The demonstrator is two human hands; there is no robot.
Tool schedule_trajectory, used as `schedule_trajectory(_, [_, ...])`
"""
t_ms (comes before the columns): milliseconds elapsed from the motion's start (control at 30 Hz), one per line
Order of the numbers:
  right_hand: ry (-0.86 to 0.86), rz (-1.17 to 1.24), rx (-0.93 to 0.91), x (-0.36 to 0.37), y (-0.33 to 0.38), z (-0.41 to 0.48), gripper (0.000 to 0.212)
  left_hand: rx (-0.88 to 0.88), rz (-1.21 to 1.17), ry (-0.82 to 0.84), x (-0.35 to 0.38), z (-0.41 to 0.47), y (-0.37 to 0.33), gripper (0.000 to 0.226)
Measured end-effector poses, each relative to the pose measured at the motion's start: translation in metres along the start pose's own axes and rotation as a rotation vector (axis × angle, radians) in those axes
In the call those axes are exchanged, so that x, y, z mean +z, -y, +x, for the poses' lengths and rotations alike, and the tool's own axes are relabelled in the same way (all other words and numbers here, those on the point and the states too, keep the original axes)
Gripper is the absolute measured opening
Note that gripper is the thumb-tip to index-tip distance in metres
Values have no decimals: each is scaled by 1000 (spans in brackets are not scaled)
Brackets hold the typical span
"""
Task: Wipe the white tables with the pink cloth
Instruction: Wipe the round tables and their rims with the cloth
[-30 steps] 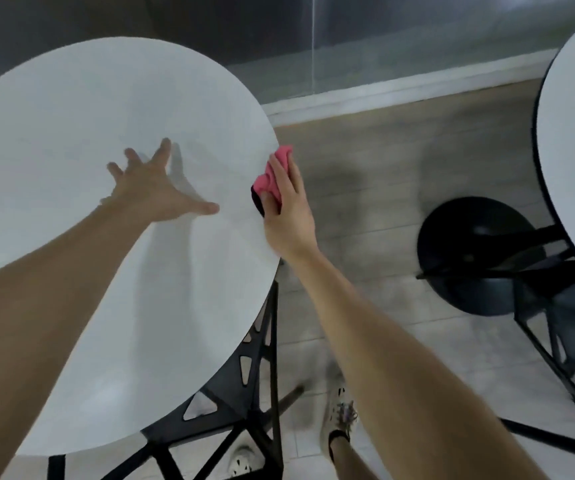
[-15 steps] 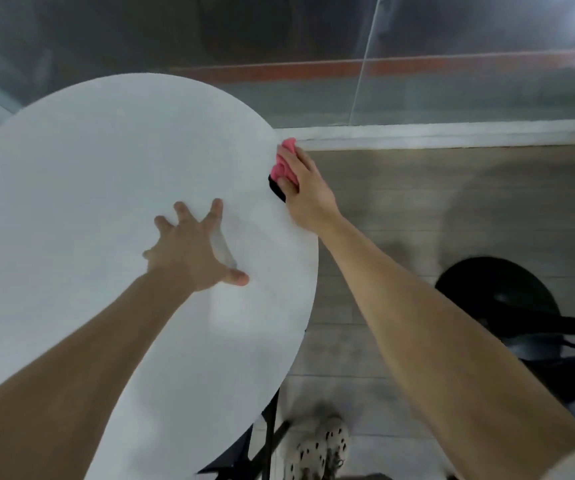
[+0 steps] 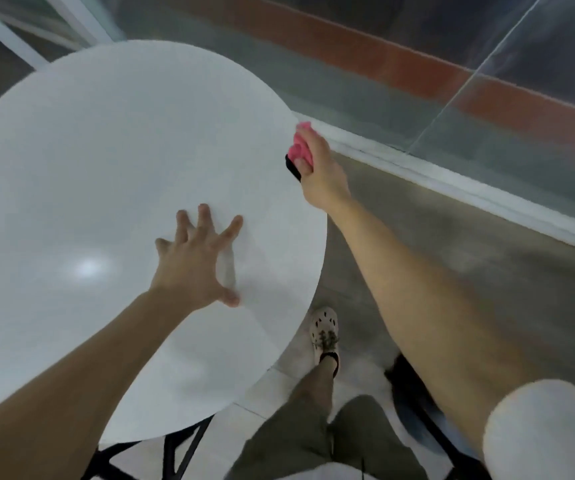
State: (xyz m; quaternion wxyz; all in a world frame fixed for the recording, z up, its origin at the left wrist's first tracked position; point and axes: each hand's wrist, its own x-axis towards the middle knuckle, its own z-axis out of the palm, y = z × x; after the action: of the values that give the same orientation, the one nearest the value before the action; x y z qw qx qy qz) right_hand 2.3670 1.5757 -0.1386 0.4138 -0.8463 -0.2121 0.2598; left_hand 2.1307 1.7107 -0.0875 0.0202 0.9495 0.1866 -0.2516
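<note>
A round white table [image 3: 99, 174] fills the left half of the view. My left hand [image 3: 192, 261] lies flat on its top near the right side, fingers spread. My right hand [image 3: 317, 171] grips the pink cloth [image 3: 299, 150] and holds it against the table's black right edge, at the far right of the rim. Only a bunched part of the cloth shows above my fingers.
Black table legs [image 3: 175, 452] show under the near rim. A glass wall with a white base strip [image 3: 452, 181] runs close behind the table on the right. My foot in a pale shoe [image 3: 324, 334] stands on the floor beside the table.
My right hand has slid the cloth further along the table's edge, away from me. The view has swung left, so the second table and black stool are out of sight. My left hand stays flat.
</note>
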Motion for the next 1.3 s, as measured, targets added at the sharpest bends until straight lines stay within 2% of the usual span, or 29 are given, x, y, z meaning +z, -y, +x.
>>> schedule_trajectory(67, [39, 20, 60, -1, 14, 6, 71, -15, -4, 21, -3, -1, -1, 155])
schedule_trajectory(200, [35, 123, 139, 3, -5, -75, 75, -55, -65, 61, -3, -5, -1, 150])
schedule_trajectory(267, [87, 116, 142, 2, -17, -105, 77, -68, -174, 9, -3, -4, -1, 118])
schedule_trajectory(333, [143, 102, 111, -4, -20, -95, 80, -106, -318, -197, -4, 5, -3, 72])
schedule_trajectory(400, [175, 81, 72, -8, -8, -37, 80, -189, -400, -408, -14, 25, -8, 53])
schedule_trajectory(467, [205, 15, 12, -7, 15, 46, 76, -260, -410, -526, -28, 60, -11, 51])
schedule_trajectory(567, [294, -69, -103, 5, 49, 134, 70, -420, -404, -601, -45, 127, -6, 55])
schedule_trajectory(633, [318, -59, -134, 7, 50, 134, 71, -543, -410, -598, -56, 171, 4, 57])
schedule_trajectory(733, [309, 29, -176, -15, 18, 79, 76, -730, -447, -522, -66, 219, 14, 59])
schedule_trajectory(800, [364, 35, -162, -33, -1, 49, 80, -801, -444, -535, -65, 232, 15, 55])
schedule_trajectory(900, [507, 50, -176, -39, 5, 70, 88, -846, -407, -593, -55, 234, 12, 51])
schedule_trajectory(1133, [678, 6, -425, 58, 112, 274, 78, -896, -335, -629, -48, 240, 13, 53])
schedule_trajectory(1200, [688, -23, -467, 62, 120, 279, 77, -896, -337, -625, -48, 241, 13, 53])
schedule_trajectory(1300, [633, -40, -514, 25, 93, 236, 73, -902, -341, -610, -49, 240, 14, 54])
